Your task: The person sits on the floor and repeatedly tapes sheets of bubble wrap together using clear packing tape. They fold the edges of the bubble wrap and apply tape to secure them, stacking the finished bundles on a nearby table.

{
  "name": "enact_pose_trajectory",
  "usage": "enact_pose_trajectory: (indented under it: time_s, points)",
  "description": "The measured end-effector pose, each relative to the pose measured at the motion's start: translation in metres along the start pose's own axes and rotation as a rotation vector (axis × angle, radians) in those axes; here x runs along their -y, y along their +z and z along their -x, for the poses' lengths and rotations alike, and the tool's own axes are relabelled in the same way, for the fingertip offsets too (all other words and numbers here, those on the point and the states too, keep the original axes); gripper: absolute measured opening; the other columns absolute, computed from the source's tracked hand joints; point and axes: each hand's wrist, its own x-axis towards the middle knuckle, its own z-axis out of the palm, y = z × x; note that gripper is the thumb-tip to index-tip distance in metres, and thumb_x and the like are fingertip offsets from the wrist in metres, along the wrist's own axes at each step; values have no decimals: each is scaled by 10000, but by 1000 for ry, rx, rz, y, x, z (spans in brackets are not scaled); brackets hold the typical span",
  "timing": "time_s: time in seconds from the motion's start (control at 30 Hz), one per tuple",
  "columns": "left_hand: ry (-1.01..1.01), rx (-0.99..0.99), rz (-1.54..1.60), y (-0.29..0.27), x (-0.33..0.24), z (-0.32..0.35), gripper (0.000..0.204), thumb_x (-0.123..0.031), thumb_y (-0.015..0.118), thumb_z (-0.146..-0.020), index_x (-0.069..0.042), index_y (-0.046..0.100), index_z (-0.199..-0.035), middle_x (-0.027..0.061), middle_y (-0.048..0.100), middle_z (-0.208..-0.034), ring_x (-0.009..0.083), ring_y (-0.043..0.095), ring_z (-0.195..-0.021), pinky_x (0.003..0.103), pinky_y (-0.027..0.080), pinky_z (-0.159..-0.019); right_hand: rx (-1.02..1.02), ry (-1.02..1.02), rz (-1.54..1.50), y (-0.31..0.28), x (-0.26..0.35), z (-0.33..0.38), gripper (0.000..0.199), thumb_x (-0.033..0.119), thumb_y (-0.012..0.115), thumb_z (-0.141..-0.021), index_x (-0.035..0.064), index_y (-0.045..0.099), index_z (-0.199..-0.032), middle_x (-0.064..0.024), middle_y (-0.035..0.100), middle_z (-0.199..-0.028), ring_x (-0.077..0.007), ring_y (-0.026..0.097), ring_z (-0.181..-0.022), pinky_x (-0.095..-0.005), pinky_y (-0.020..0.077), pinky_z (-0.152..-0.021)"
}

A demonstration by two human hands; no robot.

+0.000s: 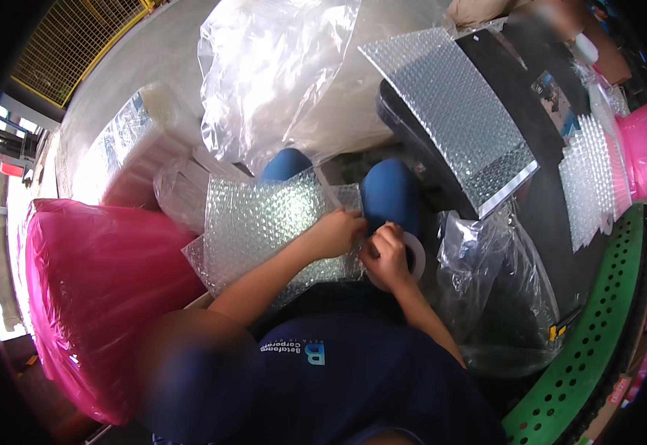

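Observation:
Across my lap lies a clear bubble wrap sheet (260,219), its right edge beneath my hands. My left hand (340,234) is closed at that edge, fingers curled on the bubble wrap. Close to its right, my right hand (387,256) is also closed, thumb and fingers pinched together. A white roll of tape (418,256) shows around and behind the right hand, partly covered by it. What lies between the fingertips is too small to make out. The two hands almost touch, in front of my blue-clad knees (394,193).
On the right, a bubble wrap piece with a white strip (449,111) rests on a dark surface (553,170), near stacked bubble wrap pieces (594,174). A clear plastic bag (490,274) and green perforated panel (598,326) are nearby. Pink wrapped bundle (108,297) stands left; clear film (271,74) ahead.

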Motion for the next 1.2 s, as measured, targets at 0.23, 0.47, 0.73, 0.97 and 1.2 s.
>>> enact_pose_trajectory:
  time_s: [0.23, 0.47, 0.73, 0.97, 1.2]
  points:
    - [-64, 92, 53, -19, -19, 10, 189, 9, 536, -780, -21, 663, -916, 159, 597, -933, 359, 610, -877, 427, 494, -814, -183, 102, 37, 1, -5, -2, 121, 16, 667, -672, 46, 566, -731, -92, 536, -757, -303, 555, -781, -435, 434, -808]
    - [65, 394, -442, -17, -38, 54, 419, -4, 557, -814, -42, 595, -1229, 177, 506, -1346, 280, 386, -1353, 511, 370, -1069, -204, 121, 28, 2, -8, -3, 98, 27, 664, -698, 44, 573, -732, -94, 546, -749, -304, 553, -768, -414, 426, -749]
    - [-647, 91, -116, -102, -39, 60, 854, -303, 779, -749, -58, 349, -1445, 212, 289, -1486, 360, 302, -1377, 529, 277, -1110, -208, 103, 5, 2, -8, 0, 93, 20, 660, -703, 37, 572, -729, -100, 548, -748, -311, 550, -756, -414, 421, -741]
    - [-698, -303, -295, -89, -6, 87, 741, -309, 855, -622, 13, 525, -1204, 181, 512, -1140, 355, 505, -1103, 454, 411, -928, -215, 145, -35, 0, -5, 0, 59, 5, 627, -739, 24, 578, -766, -130, 554, -765, -338, 544, -758, -419, 420, -733]
    - [-63, -168, -156, -223, -138, 49, 161, -61, 646, -810, -29, 612, -964, 121, 541, -930, 317, 577, -906, 417, 464, -774, -275, 17, 6, 13, -26, 11, 106, 13, 597, -761, 15, 586, -867, -146, 570, -813, -363, 552, -777, -458, 428, -747]
